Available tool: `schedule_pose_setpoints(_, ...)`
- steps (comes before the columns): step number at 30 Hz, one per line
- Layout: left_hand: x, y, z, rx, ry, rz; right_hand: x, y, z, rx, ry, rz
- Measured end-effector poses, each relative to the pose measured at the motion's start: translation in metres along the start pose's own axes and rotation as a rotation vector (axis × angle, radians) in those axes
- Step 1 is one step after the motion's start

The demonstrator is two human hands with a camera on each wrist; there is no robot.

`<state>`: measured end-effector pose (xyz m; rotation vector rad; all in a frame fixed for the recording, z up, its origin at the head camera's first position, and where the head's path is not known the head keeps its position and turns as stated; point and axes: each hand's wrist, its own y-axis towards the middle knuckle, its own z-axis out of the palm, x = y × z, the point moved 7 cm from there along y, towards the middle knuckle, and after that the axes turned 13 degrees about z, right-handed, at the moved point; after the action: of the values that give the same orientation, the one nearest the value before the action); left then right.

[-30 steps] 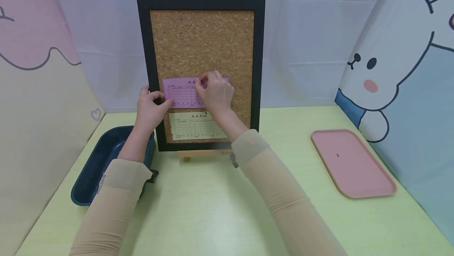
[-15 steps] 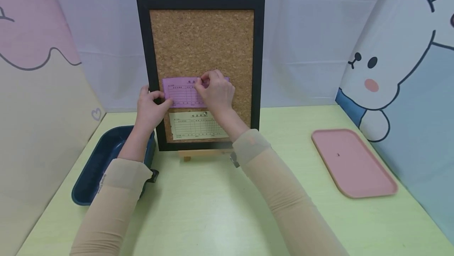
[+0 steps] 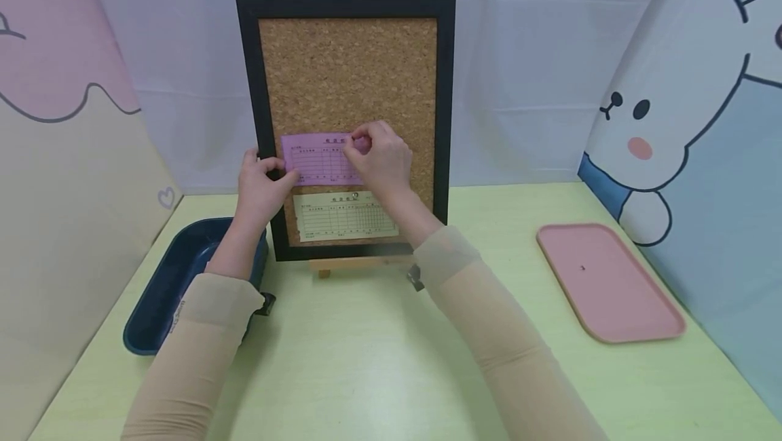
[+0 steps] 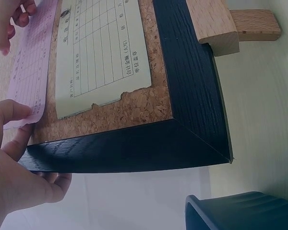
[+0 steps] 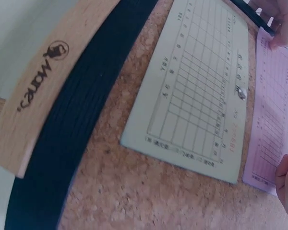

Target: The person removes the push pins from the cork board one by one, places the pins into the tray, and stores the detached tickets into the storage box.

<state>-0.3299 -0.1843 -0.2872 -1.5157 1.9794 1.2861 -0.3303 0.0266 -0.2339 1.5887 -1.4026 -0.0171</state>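
A cork board (image 3: 348, 68) in a black frame stands upright with two printed slips on it. My left hand (image 3: 263, 186) pinches the lower left corner of the purple slip (image 3: 314, 159), and its other fingers reach behind the frame's left edge. At the top middle of that slip is my right hand (image 3: 385, 159), thumb and index finger bent toward each other. Whatever lies between those fingertips is too small to make out. Below hangs a cream slip (image 3: 324, 217), fixed by a shiny pushpin (image 5: 242, 93). My right hand hides the purple slip's right part in the head view.
A dark blue bin (image 3: 143, 305) stands at the left, partly under my left forearm. On the right lies a pink tray (image 3: 617, 292) with a tiny dark object (image 3: 582, 268) on it. A wooden stand (image 3: 342, 264) supports the board.
Over the last half second my right hand and forearm have shifted slightly right, uncovering more of both slips. My left hand keeps its place at the purple slip's corner.
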Motion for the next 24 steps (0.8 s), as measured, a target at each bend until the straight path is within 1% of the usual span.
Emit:
schedule_pose_setpoints(3,-0.001,-0.001,0.0,0.004,-0.002,-0.005,-0.003,0.002,-0.011,-0.005,0.031,0.013)
schedule_pose_setpoints(8,-0.001,-0.001,-0.001,0.01,0.006,-0.015,-0.004,0.006,-0.03,-0.019,0.075,0.005)
schedule_pose_setpoints(17,-0.002,-0.004,-0.003,0.025,0.012,-0.008,0.001,0.01,-0.063,-0.029,0.111,-0.064)
schedule_pose_setpoints(24,-0.002,-0.005,-0.008,0.0,0.016,-0.023,0.001,0.016,-0.095,-0.032,0.129,-0.11)
